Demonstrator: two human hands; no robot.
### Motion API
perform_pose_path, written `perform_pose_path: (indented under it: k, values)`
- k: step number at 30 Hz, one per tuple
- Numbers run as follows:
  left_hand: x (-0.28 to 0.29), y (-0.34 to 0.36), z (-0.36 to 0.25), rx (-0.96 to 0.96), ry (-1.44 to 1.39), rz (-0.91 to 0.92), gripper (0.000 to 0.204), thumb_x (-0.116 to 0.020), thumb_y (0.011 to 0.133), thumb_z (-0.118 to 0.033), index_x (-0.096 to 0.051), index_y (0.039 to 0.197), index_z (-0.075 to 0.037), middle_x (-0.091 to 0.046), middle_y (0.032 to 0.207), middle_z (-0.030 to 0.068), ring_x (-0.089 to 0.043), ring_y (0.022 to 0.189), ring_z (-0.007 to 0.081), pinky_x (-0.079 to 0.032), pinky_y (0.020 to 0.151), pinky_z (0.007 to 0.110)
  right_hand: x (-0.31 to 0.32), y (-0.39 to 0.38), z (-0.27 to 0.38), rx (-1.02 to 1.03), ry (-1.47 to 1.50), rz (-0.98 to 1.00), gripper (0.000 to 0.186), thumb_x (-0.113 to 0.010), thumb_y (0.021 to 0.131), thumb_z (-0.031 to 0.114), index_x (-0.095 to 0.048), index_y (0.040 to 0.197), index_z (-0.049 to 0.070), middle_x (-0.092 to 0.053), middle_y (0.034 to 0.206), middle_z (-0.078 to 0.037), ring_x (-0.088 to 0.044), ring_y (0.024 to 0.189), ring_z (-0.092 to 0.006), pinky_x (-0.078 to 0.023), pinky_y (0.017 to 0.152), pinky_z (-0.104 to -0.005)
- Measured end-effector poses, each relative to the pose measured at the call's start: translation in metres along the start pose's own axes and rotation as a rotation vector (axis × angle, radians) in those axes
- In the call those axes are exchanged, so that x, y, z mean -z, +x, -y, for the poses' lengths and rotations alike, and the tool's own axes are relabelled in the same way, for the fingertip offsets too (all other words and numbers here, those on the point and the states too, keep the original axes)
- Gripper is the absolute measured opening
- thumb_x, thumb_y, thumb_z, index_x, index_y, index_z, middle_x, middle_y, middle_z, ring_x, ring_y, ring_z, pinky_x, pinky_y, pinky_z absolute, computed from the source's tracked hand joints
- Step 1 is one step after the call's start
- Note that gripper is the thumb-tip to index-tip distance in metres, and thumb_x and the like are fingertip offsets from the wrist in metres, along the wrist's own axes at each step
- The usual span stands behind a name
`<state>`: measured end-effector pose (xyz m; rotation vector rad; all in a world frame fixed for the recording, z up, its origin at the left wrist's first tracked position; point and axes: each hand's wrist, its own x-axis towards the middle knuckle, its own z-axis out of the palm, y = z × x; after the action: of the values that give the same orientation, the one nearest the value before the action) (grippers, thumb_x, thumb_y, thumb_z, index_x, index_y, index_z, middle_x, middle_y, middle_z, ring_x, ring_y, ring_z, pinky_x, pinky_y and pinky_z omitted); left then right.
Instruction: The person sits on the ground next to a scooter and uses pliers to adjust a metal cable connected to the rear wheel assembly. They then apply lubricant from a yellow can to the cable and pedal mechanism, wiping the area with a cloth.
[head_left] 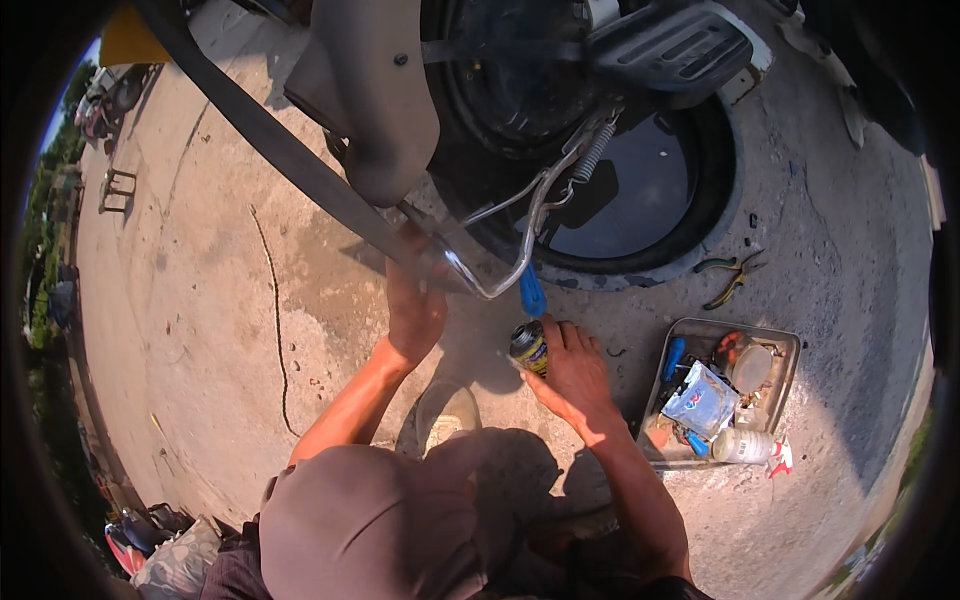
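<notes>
I see R fingers (pixel 571 335) & thumb pinching can (pixel 529 346) btwn 'em. L fingers (pixel 413 244) blurred nr metal bar (pixel 490 292); can't tell grip.

Open-air repair spot on sunlit concrete (pixel 220 330): a motorbike (pixel 510 90) overhangs a round black water tub (pixel 712 180); pliers (pixel 741 270) and a tool tray (pixel 730 325) lie right of the tub, greenery (pixel 45 210) far left.

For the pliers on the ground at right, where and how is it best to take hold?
Probably by the pliers' two handles, coming from the picture's lower left: they are spread toward the left and lower left, while the nose points away, to the upper right.
</notes>
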<state>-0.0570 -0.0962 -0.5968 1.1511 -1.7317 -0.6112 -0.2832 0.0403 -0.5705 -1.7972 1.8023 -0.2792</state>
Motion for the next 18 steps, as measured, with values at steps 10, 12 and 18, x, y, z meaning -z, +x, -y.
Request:
perform_pose_path:
  k: [10,12,18]
  values:
    - [0.018,-0.009,-0.012,-0.157,0.120,0.179,0.043,-0.068,0.088,0.008,-0.056,0.129,0.003,-0.056,0.135,0.0253,-0.056,0.124,0.0448,-0.045,0.108,0.047,-0.010,0.003,-0.003,-0.001,0.001,0.018,0.082,-0.087,0.078,0.032,-0.051,0.146,0.005,-0.060,0.130,-0.018,-0.057,0.123,-0.0377,-0.043,0.104,-0.0502]
    - [0.019,-0.016,-0.010,-0.155,0.061,0.150,0.042,-0.068,0.087,0.010,-0.057,0.127,0.003,-0.057,0.135,0.0251,-0.056,0.124,0.0446,-0.045,0.108,0.047,-0.011,0.003,-0.002,0.001,0.007,0.010,0.081,-0.088,0.077,0.030,-0.052,0.145,0.005,-0.060,0.129,-0.017,-0.057,0.122,-0.0373,-0.043,0.103,-0.0503]
    - [0.003,-0.001,-0.011,-0.011,0.032,0.057,0.038,-0.069,0.087,0.008,-0.059,0.123,0.003,-0.058,0.131,0.0254,-0.057,0.120,0.0444,-0.047,0.103,0.047,-0.012,0.004,-0.003,-0.014,0.012,0.029,0.081,-0.088,0.077,0.032,-0.052,0.145,0.007,-0.059,0.131,-0.017,-0.056,0.124,-0.0373,-0.043,0.104,-0.0504]
